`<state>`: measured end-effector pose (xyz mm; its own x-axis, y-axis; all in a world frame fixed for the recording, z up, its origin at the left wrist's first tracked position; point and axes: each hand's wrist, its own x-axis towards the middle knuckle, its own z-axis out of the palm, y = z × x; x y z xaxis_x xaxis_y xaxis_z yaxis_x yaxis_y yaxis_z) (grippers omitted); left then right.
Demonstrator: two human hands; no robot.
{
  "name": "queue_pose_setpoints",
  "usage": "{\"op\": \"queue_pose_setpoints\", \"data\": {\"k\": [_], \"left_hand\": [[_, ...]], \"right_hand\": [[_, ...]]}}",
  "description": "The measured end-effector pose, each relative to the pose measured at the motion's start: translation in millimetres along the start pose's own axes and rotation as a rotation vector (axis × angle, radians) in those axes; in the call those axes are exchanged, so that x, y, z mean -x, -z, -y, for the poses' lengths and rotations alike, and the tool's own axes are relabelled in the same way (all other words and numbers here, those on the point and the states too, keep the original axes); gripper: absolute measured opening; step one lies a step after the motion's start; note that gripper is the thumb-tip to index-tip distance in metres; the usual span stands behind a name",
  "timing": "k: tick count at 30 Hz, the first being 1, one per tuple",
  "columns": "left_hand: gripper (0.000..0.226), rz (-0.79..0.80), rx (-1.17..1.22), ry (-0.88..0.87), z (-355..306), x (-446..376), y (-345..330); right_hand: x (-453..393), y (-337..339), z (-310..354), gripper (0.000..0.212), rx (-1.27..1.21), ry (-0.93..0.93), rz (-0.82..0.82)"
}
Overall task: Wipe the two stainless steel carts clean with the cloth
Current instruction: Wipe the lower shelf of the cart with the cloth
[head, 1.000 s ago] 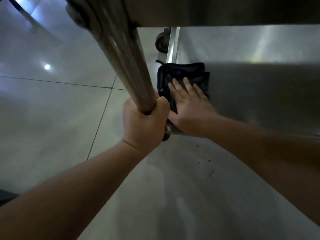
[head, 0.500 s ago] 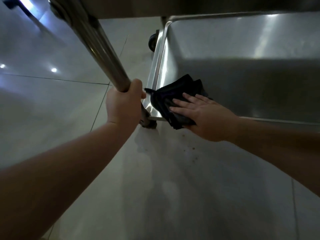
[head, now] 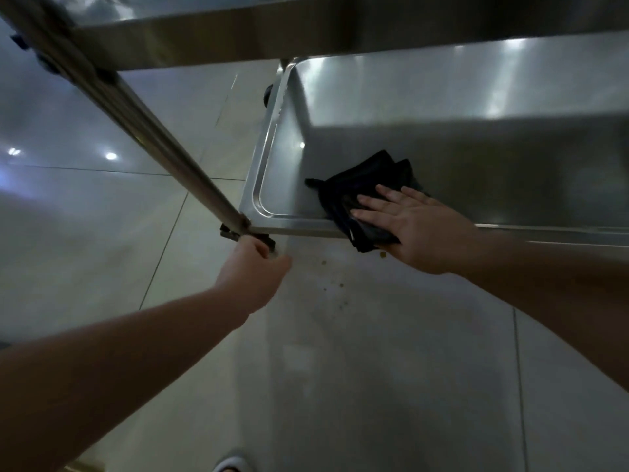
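A stainless steel cart fills the top of the head view, and its lower shelf [head: 269,155] is a shallow tray. A black cloth [head: 371,178] lies on the tray's near left part and hangs over the front rim. My right hand [head: 418,226] presses flat on the cloth, fingers spread and pointing left. My left hand [head: 253,267] is blurred, just below the foot of the cart's corner post [head: 143,117], beside the caster bracket. Its grip is unclear.
The cart's upper shelf [head: 238,32] overhangs the top of the view. A caster wheel [head: 268,95] shows at the far left corner. Small crumbs [head: 332,284] dot the glossy tiled floor in front of the cart. A shoe tip [head: 231,465] is at the bottom edge.
My left hand slid down the post from a firm grip to its foot. My right hand moved the cloth from the tray's left corner rightward along the front rim.
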<state>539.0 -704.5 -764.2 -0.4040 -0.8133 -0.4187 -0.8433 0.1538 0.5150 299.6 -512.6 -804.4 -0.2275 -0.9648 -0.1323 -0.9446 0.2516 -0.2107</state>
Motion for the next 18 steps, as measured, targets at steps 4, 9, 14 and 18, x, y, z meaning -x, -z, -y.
{"op": "queue_pose_setpoints", "data": {"k": [4, 9, 14, 18], "left_hand": [[0.025, 0.100, -0.135, -0.304, -34.7, 23.0, -23.9], [0.043, 0.184, -0.332, -0.626, -76.5, 36.7, -58.6], [0.068, 0.183, -0.475, -0.850, -101.9, 47.4, -94.2], [0.069, 0.136, -0.543, -0.972, -120.3, 59.3, -115.3]], "right_hand": [[31.1, -2.5, -30.6, 0.067, 0.049, -0.010, -0.005], [77.8, 1.5, -64.7, 0.062, 0.052, -0.056, -0.012], [126.2, 5.9, -99.0, 0.062, 0.076, -0.105, -0.020], [163.3, 6.8, -127.8, 0.063, 0.088, -0.148, -0.016]]}}
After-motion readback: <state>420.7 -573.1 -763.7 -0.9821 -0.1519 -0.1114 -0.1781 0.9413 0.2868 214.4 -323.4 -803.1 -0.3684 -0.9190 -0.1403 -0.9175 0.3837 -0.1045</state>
